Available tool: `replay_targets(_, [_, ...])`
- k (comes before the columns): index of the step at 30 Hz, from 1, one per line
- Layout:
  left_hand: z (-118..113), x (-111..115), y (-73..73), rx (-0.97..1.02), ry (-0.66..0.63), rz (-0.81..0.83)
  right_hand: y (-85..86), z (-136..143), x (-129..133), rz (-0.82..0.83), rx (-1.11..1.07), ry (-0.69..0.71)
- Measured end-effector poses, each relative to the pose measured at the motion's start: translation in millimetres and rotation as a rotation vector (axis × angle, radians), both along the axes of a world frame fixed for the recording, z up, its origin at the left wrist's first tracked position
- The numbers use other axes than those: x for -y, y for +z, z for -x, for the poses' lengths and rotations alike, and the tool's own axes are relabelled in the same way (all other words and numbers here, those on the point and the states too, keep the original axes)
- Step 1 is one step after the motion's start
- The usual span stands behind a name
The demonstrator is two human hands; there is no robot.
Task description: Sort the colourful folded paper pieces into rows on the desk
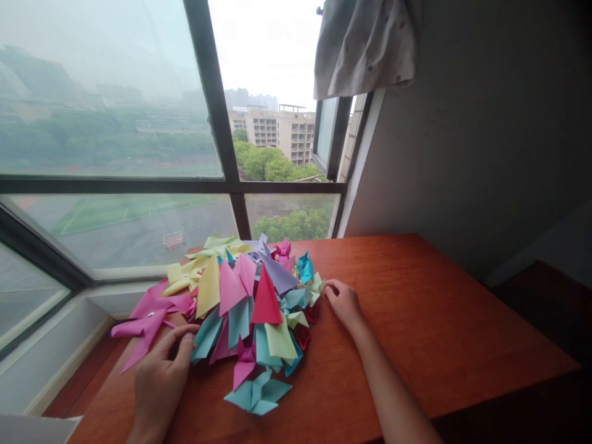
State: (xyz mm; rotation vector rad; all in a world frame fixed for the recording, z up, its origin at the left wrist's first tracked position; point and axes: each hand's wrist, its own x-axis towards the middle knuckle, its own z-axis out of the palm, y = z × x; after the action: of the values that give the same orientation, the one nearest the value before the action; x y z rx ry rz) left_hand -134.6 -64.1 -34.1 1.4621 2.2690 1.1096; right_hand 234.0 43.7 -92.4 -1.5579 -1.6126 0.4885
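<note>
A heap of folded paper pieces in many colours lies on the wooden table. My left hand (161,370) is at the heap's near left, thumb and forefinger pinched at the edge of a teal folded paper (207,336). At the right side, my right hand (343,303) has its fingertips closed at a pale green folded paper (317,287). Between the hands stand a red paper cone (267,299) and a pink one (231,288). A magenta pinwheel (150,316) lies left of the heap. Nearest me is a teal origami piece (258,393).
The reddish-brown table (416,308) reaches right to a dark corner. Behind it are a dark-framed window (231,186), with an open pane (330,132) at right, and a hanging curtain (365,49). A grey wall (444,154) bounds the right side.
</note>
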Motion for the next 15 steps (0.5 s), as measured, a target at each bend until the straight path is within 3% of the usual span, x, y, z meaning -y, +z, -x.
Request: replay_targets(15, [-2.6, 0.6, -0.5, -0.065, -0.006, -0.049, 1.0, 0.5, 0.4, -0.002, 0.019, 0.011])
